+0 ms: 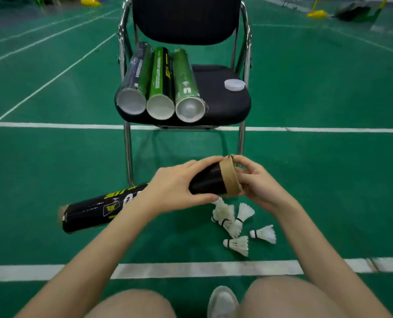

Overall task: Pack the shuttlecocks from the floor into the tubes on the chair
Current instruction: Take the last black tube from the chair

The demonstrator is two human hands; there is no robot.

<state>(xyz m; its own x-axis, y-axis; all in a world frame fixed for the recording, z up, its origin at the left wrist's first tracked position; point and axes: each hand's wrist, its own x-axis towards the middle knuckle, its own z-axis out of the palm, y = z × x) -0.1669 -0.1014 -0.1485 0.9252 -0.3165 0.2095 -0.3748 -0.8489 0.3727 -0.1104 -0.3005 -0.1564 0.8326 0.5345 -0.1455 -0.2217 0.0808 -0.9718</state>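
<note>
You held a black tube [122, 208] crosswise above the floor, left hand [175, 184] wrapped round it, right hand [257, 182] pinching its open rim. Shuttlecocks [236, 226] lay just beneath. Loading seemed underway; next, pick one up.

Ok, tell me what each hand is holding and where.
Both hold the black tube. Left hand grips its body near the open end; right hand pinches the brown rim of that end.
</note>
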